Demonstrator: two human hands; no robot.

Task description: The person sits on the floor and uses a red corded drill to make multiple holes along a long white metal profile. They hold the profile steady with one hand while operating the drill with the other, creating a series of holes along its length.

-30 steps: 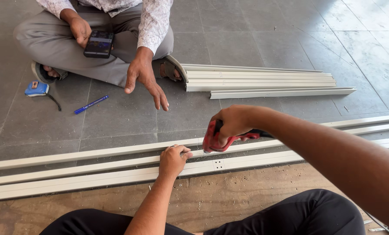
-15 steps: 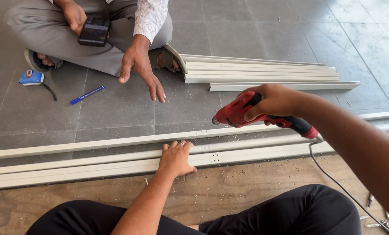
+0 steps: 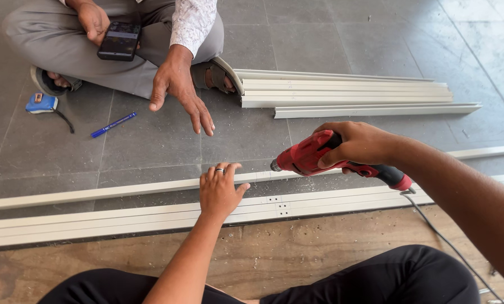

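Taking the long white frame rail (image 3: 122,217) across the floor (image 3: 331,34) as the landmark: beyond its left stretch lie a blue tape measure (image 3: 41,103) and a blue pen (image 3: 113,124), both well clear of it, beside a seated co-worker who holds a dark phone (image 3: 119,40) in one hand and hangs the other hand (image 3: 180,95) open above the tiles. At the rail's middle, the person's left hand (image 3: 219,188) lies flat on it, fingers spread, a ring on one finger, pressing the rail down just left of a cluster of small drilled holes (image 3: 279,205). Beyond the rail on the right, a stack of spare white profiles (image 3: 348,93) rests on the floor. Above the rail, right of the holes, the right hand (image 3: 358,143) is wrapped tight round a red power drill (image 3: 314,155), its tip pointing left and held off the rail, its cord trailing away rightward. The drilling looks paused between holes, by my reading; the next move would call for tipping the bit down squarely onto the rail while the left hand steadies it.
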